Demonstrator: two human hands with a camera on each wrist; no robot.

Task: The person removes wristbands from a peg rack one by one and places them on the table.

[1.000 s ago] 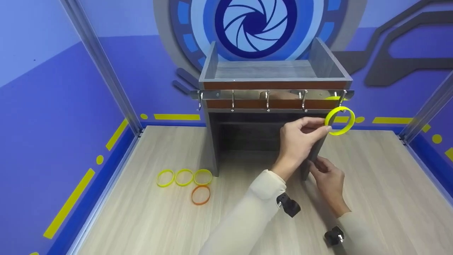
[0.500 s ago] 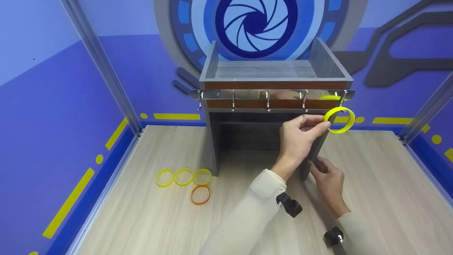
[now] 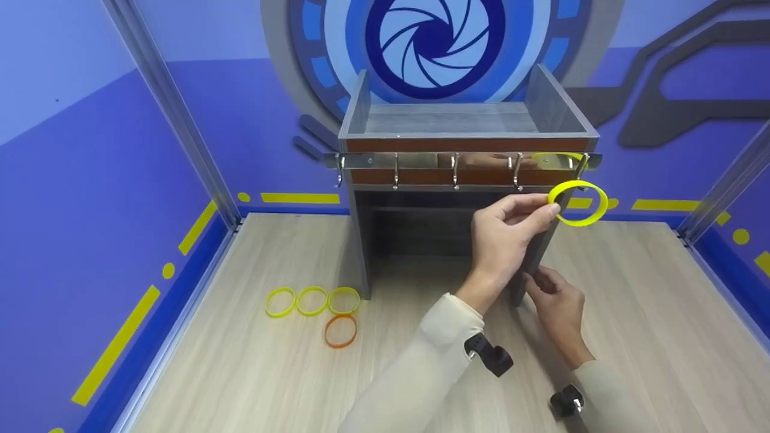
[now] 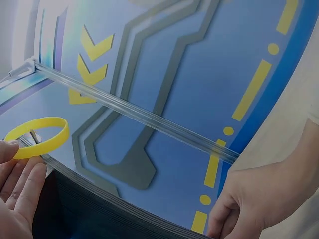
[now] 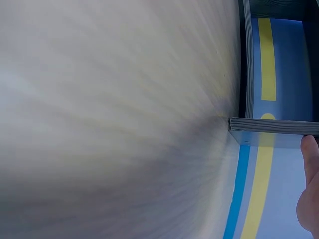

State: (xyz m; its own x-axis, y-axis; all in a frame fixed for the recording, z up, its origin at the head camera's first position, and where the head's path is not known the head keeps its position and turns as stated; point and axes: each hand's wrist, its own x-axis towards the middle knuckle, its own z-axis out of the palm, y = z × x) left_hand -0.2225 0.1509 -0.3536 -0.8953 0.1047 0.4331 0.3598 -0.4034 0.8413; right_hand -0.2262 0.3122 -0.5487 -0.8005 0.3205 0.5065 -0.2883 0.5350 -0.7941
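Observation:
My left hand (image 3: 502,231) pinches a yellow silicone wristband (image 3: 579,224) by its left side, just below the rightmost hook (image 3: 582,167) of a metal hook rail (image 3: 424,160). In the left wrist view the hook's tip shows through the loop of the wristband (image 4: 59,141); whether the band is around it I cannot tell. My right hand (image 3: 559,307) grips the lower front edge of the grey wooden shelf's right side panel (image 3: 532,264). In the right wrist view, one finger (image 5: 310,154) touches that panel's edge.
On the wooden table (image 3: 240,373), left of the shelf, lie several wristbands: a row of yellow ones (image 3: 281,316) and an orange one (image 3: 340,347) in front. Other hooks (image 3: 455,171) line the rail. Blue patterned walls (image 3: 252,120) stand behind and beside.
The left hand has shifted slightly left and up, and the yellow wristband has turned a little to face the camera more widely. The right hand stays on the panel.

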